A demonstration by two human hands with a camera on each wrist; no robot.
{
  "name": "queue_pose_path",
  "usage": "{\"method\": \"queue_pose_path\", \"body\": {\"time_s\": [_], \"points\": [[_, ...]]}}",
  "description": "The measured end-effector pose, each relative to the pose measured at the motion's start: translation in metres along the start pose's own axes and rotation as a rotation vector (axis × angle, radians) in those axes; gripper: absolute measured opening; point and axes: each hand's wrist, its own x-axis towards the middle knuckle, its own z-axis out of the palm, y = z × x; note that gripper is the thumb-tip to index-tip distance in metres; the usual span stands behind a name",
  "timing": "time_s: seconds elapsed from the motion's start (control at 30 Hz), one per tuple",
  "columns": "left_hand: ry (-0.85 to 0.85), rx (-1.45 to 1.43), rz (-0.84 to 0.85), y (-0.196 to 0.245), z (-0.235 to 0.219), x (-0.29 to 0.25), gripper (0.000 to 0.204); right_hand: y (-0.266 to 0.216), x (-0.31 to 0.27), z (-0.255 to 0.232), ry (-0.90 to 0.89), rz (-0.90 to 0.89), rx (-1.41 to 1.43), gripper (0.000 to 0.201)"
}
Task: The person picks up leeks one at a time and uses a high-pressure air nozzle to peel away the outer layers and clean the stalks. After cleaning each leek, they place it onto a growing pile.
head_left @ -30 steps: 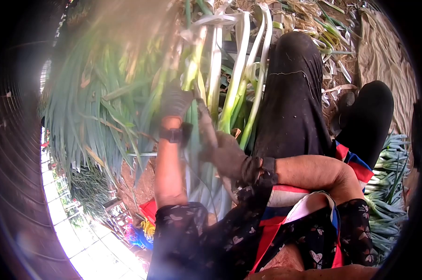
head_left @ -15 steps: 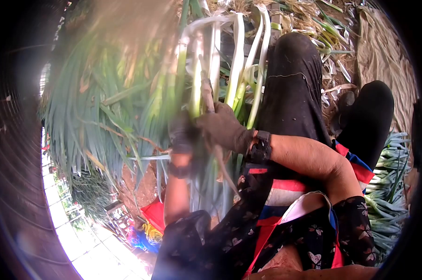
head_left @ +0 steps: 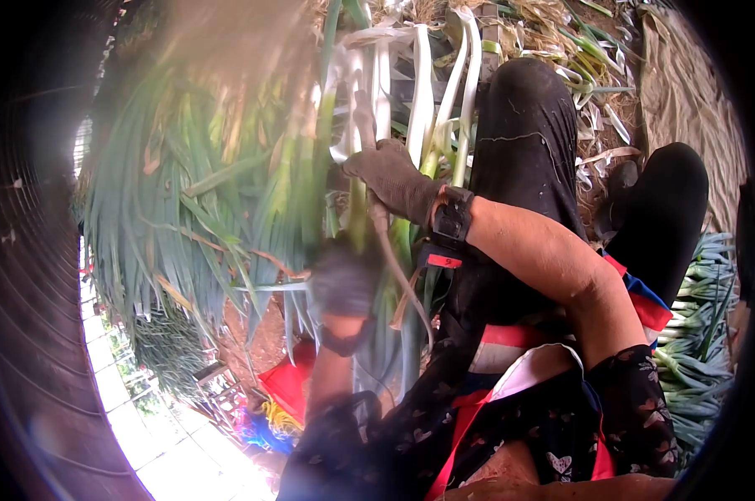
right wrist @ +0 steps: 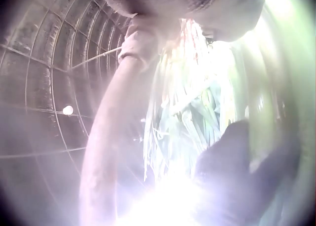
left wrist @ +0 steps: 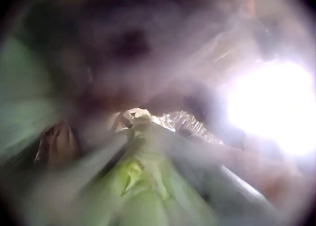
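Observation:
My gloved right hand (head_left: pixel 394 177) grips a dirt-coloured hose (head_left: pixel 397 265), its thin front end pointing away from my body over the pale stems. In the right wrist view the hose (right wrist: pixel 106 142) curves down from the glove. Nearer my lap, my left hand (head_left: pixel 342 282), in a dark glove, is blurred. The right wrist view shows that glove (right wrist: pixel 229 169) wrapped round a green onion stalk (right wrist: pixel 261 112). Several long white-stemmed green onions (head_left: pixel 422 92) lie side by side just beyond my right hand, leaves toward me.
A big heap of green onions (head_left: pixel 202 192) fills the left side. Dry roots and peelings (head_left: pixel 553 33) litter the ground ahead. My dark-clad knee (head_left: pixel 524 142) is beside the stems. More green onions (head_left: pixel 695 326) lie at the right, near a brown cloth (head_left: pixel 686 117). A red item (head_left: pixel 284 384) sits lower left.
My left hand has come down along the stalks toward my body. My right hand has moved forward, away from my body, with the hose. The hose's lower part now shows more.

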Motion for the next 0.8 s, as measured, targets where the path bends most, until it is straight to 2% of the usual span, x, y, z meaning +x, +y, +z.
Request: {"method": "queue_pose_path", "body": {"time_s": [0.03,0.07,0.13,0.17,0.2,0.23,0.27,0.33,0.37,0.4,0.43,0.47,0.5,0.57,0.67,0.7,0.8], "points": [[0.1,0.017,0.056,-0.001,0.004,-0.006,0.035,0.003,0.002,-0.001,0.034,0.0,0.062,0.018],[0.249,-0.082,0.111,-0.005,0.014,-0.013,0.027,0.009,0.005,0.003,0.088,-0.046,0.038,0.016],[0.356,-0.107,0.159,-0.011,0.026,-0.019,0.023,0.015,0.011,0.006,0.197,-0.139,-0.009,0.014],[0.313,-0.031,0.152,-0.011,0.026,-0.019,0.024,0.016,0.014,0.005,0.14,0.036,0.169,0.014],[0.278,0.188,0.172,-0.015,0.033,-0.02,0.027,0.016,0.017,0.005,0.079,0.211,0.347,0.014],[0.251,0.404,0.202,-0.019,0.041,-0.022,0.03,0.016,0.017,0.006,0.042,0.264,0.366,0.015],[0.226,0.763,0.257,-0.035,0.07,-0.028,0.037,0.017,0.017,0.008,0.006,0.317,0.383,0.016],[0.218,0.968,0.345,-0.063,0.08,-0.022,0.042,0.018,0.003,0.027,-0.016,0.179,0.101,0.022],[0.235,0.812,0.381,-0.079,0.066,-0.008,0.041,0.008,-0.011,0.027,-0.024,0.056,0.047,0.019],[0.188,0.572,0.316,-0.084,0.057,0.002,0.041,-0.004,-0.029,0.029,-0.035,-0.067,-0.006,0.021],[0.16,0.331,0.25,-0.084,0.04,0.014,0.04,-0.03,-0.042,0.013,-0.139,0.352,0.384,0.023],[0.077,0.009,0.088,-0.065,-0.012,0.036,0.041,-0.057,-0.054,-0.005,-0.236,0.772,0.77,0.027],[-0.006,-0.312,-0.073,-0.055,-0.041,0.05,0.042,-0.07,-0.068,-0.004,-0.174,0.76,0.809,0.029],[-0.055,-0.307,-0.045,-0.066,-0.047,0.065,0.043,-0.086,-0.087,-0.005,-0.041,0.736,0.888,0.038],[-0.106,-0.426,-0.032,-0.068,-0.051,0.067,0.044,-0.081,-0.08,-0.02,-0.207,0.892,0.88,0.037],[-0.116,-0.489,-0.038,-0.068,-0.052,0.064,0.044,-0.083,-0.081,-0.025,-0.166,0.866,0.909,0.037],[-0.127,-0.387,-0.084,-0.057,-0.047,0.043,0.042,-0.081,-0.081,-0.032,-0.091,0.797,0.919,0.036]]}}
